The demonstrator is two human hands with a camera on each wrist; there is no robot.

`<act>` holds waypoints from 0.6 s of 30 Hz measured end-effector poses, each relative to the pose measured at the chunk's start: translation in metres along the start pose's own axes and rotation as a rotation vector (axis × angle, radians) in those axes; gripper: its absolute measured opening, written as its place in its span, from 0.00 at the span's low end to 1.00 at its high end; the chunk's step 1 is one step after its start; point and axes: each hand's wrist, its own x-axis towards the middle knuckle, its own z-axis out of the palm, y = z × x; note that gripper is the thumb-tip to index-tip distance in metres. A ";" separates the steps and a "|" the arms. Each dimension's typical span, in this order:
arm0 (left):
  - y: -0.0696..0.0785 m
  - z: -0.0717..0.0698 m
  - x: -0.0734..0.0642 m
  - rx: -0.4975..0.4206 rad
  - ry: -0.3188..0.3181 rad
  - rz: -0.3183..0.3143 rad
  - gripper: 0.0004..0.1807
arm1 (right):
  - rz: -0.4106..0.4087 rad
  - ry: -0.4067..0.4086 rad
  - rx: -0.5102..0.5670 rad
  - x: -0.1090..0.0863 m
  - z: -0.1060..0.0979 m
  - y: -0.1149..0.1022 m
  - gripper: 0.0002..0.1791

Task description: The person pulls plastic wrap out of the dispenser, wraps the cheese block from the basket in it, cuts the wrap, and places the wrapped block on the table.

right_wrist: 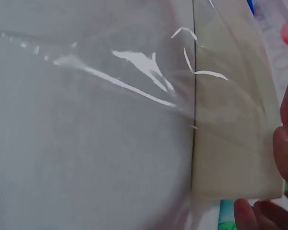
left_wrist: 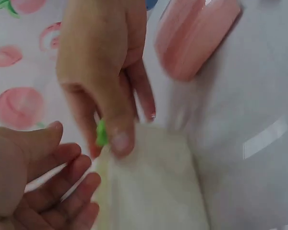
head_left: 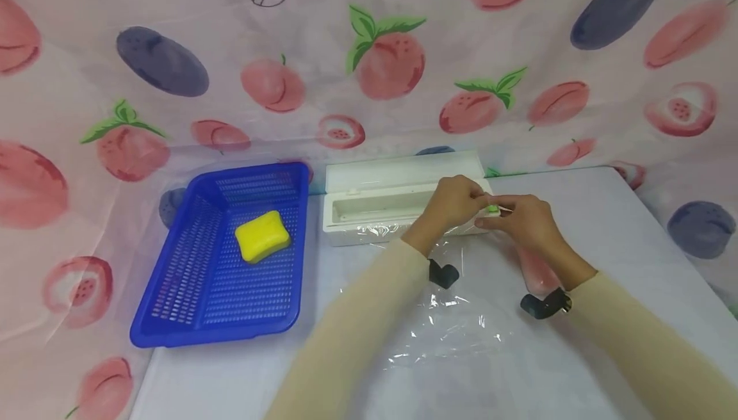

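Observation:
A long white cling film box lies across the table with its clear lid raised at the back. Clear film spreads from its front edge towards me. At the box's right end, my right hand pinches a small green slider between thumb and forefinger; in the left wrist view its thumb presses on the box front beside the slider. My left hand hovers over that end, near the right fingertips. Its fingers are loosely bent with nothing between them.
A blue plastic basket stands at the left with a yellow sponge-like block inside. An elongated pink object lies under my right forearm, partly hidden. Behind the table hangs a fruit-print cloth.

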 end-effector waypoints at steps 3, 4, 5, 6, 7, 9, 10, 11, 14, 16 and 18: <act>0.003 0.011 0.009 -0.026 0.000 -0.097 0.13 | 0.021 0.005 0.009 0.004 0.003 0.003 0.39; 0.004 0.014 0.011 -0.030 0.013 -0.134 0.13 | 0.025 0.007 0.013 0.005 0.004 0.003 0.39; 0.005 0.015 0.012 -0.032 0.030 -0.171 0.13 | 0.022 0.012 0.012 0.006 0.004 0.004 0.38; 0.005 0.017 0.013 -0.028 0.045 -0.209 0.13 | 0.020 0.014 0.012 0.007 0.005 0.004 0.39; 0.005 0.018 0.015 -0.012 0.062 -0.250 0.13 | 0.019 0.017 0.015 0.008 0.005 0.005 0.39; 0.004 0.019 0.016 0.019 0.069 -0.344 0.16 | 0.023 0.019 0.021 0.008 0.005 0.006 0.40; 0.003 0.020 0.017 0.039 0.064 -0.390 0.18 | 0.031 0.017 0.028 0.008 0.005 0.006 0.40; 0.003 0.021 0.018 0.049 0.052 -0.433 0.20 | 0.037 0.015 0.030 0.008 0.004 0.007 0.41; 0.000 0.021 0.019 0.046 0.012 -0.520 0.28 | 0.066 0.005 0.040 0.007 0.003 0.008 0.43; -0.001 0.021 0.020 0.028 0.001 -0.546 0.31 | 0.081 0.000 0.041 0.006 0.002 0.009 0.44; -0.001 0.021 0.020 0.023 -0.004 -0.553 0.33 | 0.088 -0.003 0.040 0.006 0.001 0.011 0.45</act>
